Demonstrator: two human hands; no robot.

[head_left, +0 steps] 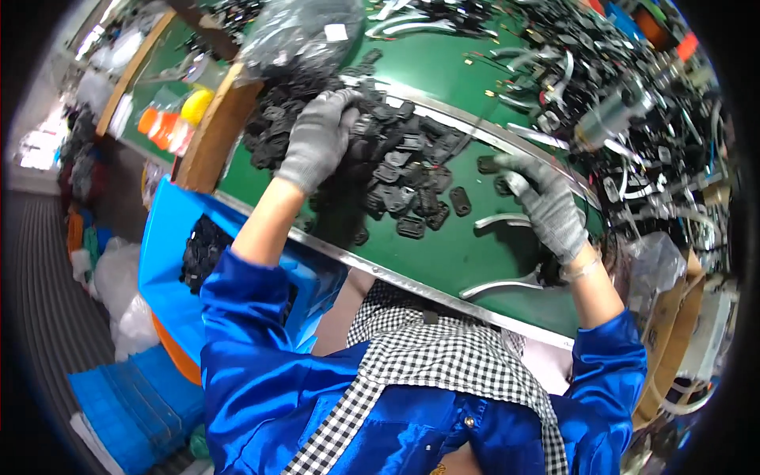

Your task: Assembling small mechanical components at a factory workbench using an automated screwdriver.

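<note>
Gripping lightly, the right hand (546,207), in a grey knit glove, pinched one small black plastic part (488,165) between thumb and forefinger, just above the green table (451,261). Left hand (317,138), gloved the same, lay spread palm-down on the heap of black plastic parts (396,170), fingers curled into the pile; whether it actually clutched any pieces could not be told, since the glove hid them.

Heap sat on the green surface at its far left, spilling toward the middle. Single loose pieces lay apart from it near the front edge, one black oval part (460,200) among them. A clear plastic bag (297,32) of more black parts rested behind the heap. Two curved grey strips (503,285) lay on the green surface near the right wrist. Tangled cables and wires (625,119) crowded the right side of the table. Blue bin (170,261) stood below the table's left edge, dark parts inside. Both sleeves were shiny blue.
</note>
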